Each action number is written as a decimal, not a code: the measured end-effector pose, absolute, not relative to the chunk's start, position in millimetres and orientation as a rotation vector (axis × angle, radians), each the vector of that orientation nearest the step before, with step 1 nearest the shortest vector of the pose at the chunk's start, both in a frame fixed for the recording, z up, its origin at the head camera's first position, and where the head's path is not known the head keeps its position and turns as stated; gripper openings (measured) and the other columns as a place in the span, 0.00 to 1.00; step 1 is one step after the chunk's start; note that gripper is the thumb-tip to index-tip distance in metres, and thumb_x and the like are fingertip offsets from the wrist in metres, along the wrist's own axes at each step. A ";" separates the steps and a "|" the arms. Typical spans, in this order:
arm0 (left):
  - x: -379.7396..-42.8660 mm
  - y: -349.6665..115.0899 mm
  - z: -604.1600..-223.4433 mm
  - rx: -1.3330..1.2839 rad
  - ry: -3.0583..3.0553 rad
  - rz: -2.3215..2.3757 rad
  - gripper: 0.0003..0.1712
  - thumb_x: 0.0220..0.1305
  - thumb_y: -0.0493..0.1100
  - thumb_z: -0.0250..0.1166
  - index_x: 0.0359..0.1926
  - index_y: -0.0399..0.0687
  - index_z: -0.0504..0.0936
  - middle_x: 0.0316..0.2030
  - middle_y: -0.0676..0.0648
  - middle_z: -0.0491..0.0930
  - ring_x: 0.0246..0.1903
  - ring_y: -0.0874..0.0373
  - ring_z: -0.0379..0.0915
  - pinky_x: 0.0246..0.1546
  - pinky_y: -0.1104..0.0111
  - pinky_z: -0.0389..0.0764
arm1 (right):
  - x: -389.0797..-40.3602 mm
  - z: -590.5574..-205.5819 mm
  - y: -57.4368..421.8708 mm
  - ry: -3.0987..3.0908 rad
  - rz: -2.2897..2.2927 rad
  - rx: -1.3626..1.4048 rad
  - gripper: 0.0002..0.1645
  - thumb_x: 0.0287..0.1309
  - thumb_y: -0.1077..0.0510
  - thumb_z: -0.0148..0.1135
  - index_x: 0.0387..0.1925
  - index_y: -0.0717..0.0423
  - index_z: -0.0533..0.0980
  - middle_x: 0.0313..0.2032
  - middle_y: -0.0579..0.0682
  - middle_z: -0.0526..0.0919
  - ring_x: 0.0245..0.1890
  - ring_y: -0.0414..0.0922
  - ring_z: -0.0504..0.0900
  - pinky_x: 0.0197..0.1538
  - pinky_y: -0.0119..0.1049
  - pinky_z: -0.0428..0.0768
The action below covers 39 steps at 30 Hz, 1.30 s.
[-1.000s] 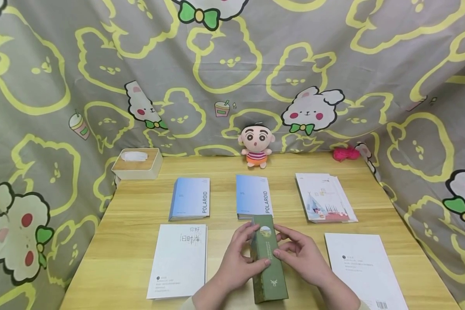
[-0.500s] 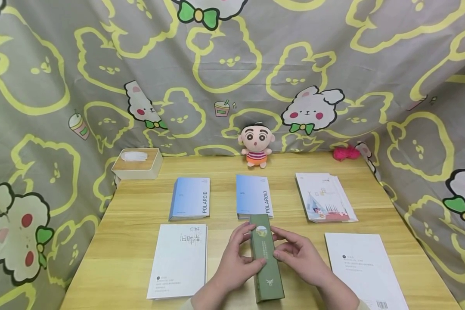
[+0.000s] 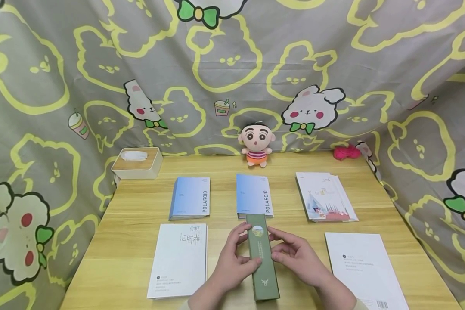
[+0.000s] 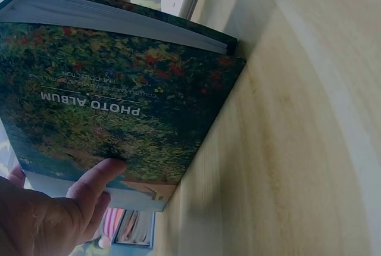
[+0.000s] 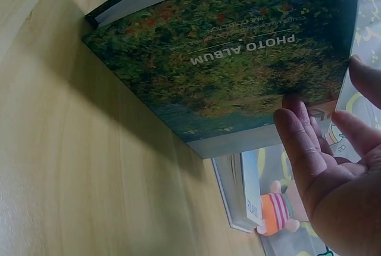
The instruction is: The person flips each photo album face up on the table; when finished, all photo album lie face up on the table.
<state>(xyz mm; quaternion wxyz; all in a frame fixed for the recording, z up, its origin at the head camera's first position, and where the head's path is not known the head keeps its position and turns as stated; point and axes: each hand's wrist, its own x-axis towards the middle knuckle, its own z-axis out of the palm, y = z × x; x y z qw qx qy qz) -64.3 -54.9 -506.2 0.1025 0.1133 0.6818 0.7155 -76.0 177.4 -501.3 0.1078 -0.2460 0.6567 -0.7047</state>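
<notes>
Photo album (image 3: 263, 252) (spine up) between left fingers (image 3: 237, 231), right fingers (image 3: 287, 237).

The hands (image 4: 56, 217) hold a flowery photo album (image 4: 113, 77), its title reading upside down

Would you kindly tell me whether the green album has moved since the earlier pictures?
Yes: in the head view, the green album has shifted slightly left against the blue book behind it.

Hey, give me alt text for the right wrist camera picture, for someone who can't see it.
A right hand touches a photo album with a leafy painted cover, its title upside down; a wood-grain table fills the left. Behind, partly visible, are a POLAROID book and a plush toy.
</notes>
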 end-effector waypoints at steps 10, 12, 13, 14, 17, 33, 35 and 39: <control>-65.2 -58.2 -508.3 0.309 1.943 2.152 0.46 0.58 0.30 0.71 0.77 0.52 0.65 0.74 0.27 0.60 0.72 0.29 0.61 0.43 0.58 0.90 | -77.1 -505.3 176.2 1.933 -2.063 -0.721 0.34 0.69 0.73 0.63 0.74 0.74 0.65 0.58 0.71 0.76 0.47 0.45 0.89 0.49 0.36 0.88; -65.4 -58.6 -509.1 0.306 1.926 2.165 0.46 0.58 0.30 0.70 0.76 0.51 0.65 0.73 0.26 0.60 0.71 0.30 0.62 0.43 0.57 0.90 | -77.3 -506.7 176.2 1.940 -2.048 -0.704 0.34 0.69 0.72 0.63 0.74 0.73 0.66 0.58 0.68 0.77 0.47 0.46 0.89 0.49 0.36 0.88; -65.6 -58.8 -509.5 0.307 1.918 2.170 0.46 0.58 0.29 0.70 0.76 0.50 0.65 0.73 0.26 0.60 0.71 0.30 0.62 0.43 0.57 0.90 | -77.4 -507.3 176.2 1.944 -2.039 -0.691 0.34 0.69 0.72 0.63 0.74 0.72 0.66 0.59 0.66 0.78 0.47 0.46 0.89 0.49 0.37 0.88; -65.8 -58.9 -509.8 0.309 1.912 2.174 0.46 0.57 0.29 0.69 0.76 0.50 0.64 0.73 0.26 0.60 0.71 0.30 0.62 0.43 0.57 0.90 | -77.5 -507.8 176.2 1.949 -2.031 -0.678 0.34 0.69 0.71 0.64 0.74 0.72 0.67 0.59 0.65 0.78 0.47 0.46 0.89 0.49 0.37 0.88; -66.5 -59.4 -511.0 0.314 1.892 2.189 0.47 0.57 0.28 0.68 0.76 0.49 0.63 0.76 0.30 0.57 0.72 0.31 0.61 0.44 0.56 0.90 | -77.6 -508.7 176.1 1.960 -2.008 -0.656 0.34 0.69 0.70 0.64 0.74 0.70 0.67 0.60 0.64 0.78 0.47 0.47 0.89 0.49 0.38 0.88; -65.8 -60.0 -510.8 0.327 1.836 2.235 0.46 0.57 0.27 0.67 0.74 0.42 0.56 0.76 0.32 0.49 0.68 0.38 0.67 0.41 0.55 0.90 | -76.1 -514.4 168.8 1.979 -1.985 -0.730 0.33 0.68 0.70 0.66 0.71 0.73 0.68 0.60 0.76 0.75 0.46 0.46 0.88 0.48 0.38 0.88; -65.7 -59.7 -510.8 0.310 1.840 2.232 0.47 0.57 0.27 0.67 0.74 0.42 0.56 0.77 0.33 0.49 0.67 0.40 0.67 0.42 0.55 0.90 | -76.1 -516.2 168.8 1.986 -1.975 -0.729 0.33 0.68 0.70 0.66 0.71 0.74 0.68 0.60 0.76 0.74 0.46 0.47 0.88 0.47 0.38 0.88; -65.8 -59.8 -511.5 0.281 1.847 2.233 0.47 0.56 0.26 0.66 0.74 0.42 0.55 0.77 0.32 0.49 0.68 0.38 0.67 0.42 0.55 0.90 | -76.3 -519.5 169.5 2.007 -1.927 -0.698 0.33 0.68 0.68 0.67 0.71 0.72 0.69 0.60 0.74 0.75 0.47 0.47 0.87 0.47 0.39 0.89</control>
